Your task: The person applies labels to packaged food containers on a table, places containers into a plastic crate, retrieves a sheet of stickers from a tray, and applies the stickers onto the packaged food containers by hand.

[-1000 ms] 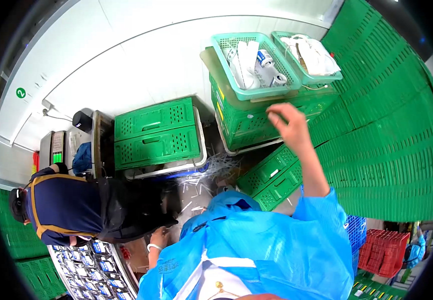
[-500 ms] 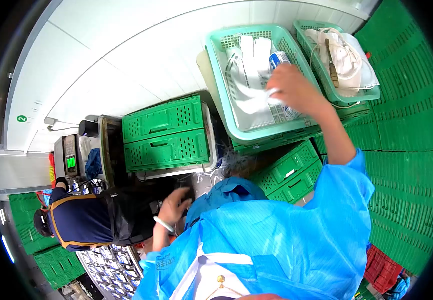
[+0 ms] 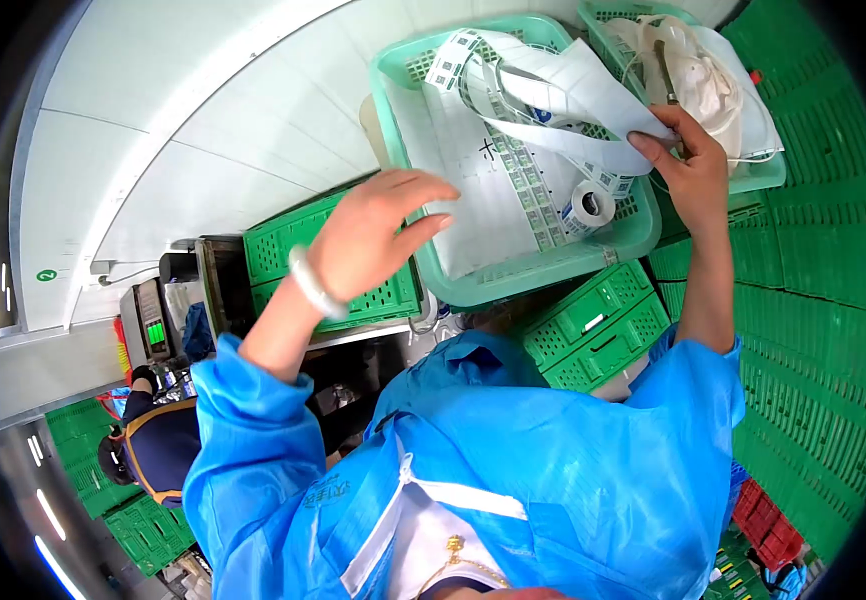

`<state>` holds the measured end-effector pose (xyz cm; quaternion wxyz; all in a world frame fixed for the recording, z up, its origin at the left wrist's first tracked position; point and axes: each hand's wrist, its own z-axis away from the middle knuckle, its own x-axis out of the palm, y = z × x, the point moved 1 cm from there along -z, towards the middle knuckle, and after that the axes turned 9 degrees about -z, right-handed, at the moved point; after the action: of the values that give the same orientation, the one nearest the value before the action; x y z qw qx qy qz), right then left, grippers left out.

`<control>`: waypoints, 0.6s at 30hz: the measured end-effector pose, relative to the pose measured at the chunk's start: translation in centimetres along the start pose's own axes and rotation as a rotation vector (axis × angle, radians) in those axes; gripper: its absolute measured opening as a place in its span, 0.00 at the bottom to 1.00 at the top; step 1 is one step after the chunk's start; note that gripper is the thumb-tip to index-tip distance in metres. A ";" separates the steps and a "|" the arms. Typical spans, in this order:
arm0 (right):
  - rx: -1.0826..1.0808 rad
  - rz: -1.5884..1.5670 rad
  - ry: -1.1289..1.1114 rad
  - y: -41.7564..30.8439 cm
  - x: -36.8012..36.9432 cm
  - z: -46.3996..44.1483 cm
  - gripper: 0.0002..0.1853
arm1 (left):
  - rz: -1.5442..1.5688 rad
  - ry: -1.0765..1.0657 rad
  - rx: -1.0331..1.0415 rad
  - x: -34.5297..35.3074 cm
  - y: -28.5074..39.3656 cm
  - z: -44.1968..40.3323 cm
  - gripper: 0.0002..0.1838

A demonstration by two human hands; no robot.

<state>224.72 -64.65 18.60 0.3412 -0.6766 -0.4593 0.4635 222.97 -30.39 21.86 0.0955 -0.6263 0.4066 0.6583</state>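
Note:
My right hand pinches the end of a white label strip, lifted above a light green basket. The strip loops to the left, with small printed labels on part of it. My left hand, with a white bracelet at the wrist, hangs over the basket's left edge, fingers apart and holding nothing. Inside the basket lie a white sheet with a black handwritten mark, a row of green-printed labels and a label roll at the right.
A second basket holds white cloth, a cord and a dark-handled tool. Green crates stand below, with more stacked at the right. At the lower left, a co-worker bends near a scale with a lit green display.
My right hand has moved right, drawing the label strip up into loops. My left hand has risen from beside my body to the basket's left edge. The baskets appear closer and higher in view.

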 end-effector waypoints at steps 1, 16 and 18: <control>0.005 -0.039 0.019 0.1 0.0 0.1 0.18 | -0.093 -0.046 0.062 0.2 -0.5 -1.4 0.14; -0.024 -0.059 0.258 0.6 1.4 1.8 0.15 | 0.808 0.030 -1.069 5.7 -9.7 -14.3 0.29; 0.011 -0.110 0.261 0.7 1.5 2.0 0.16 | 0.858 0.112 -1.129 6.1 -9.3 -14.6 0.27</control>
<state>223.32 -63.42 16.83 0.4267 -0.7030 -0.4450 0.3546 238.57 -36.21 14.15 -0.5323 -0.3976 0.2183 0.7148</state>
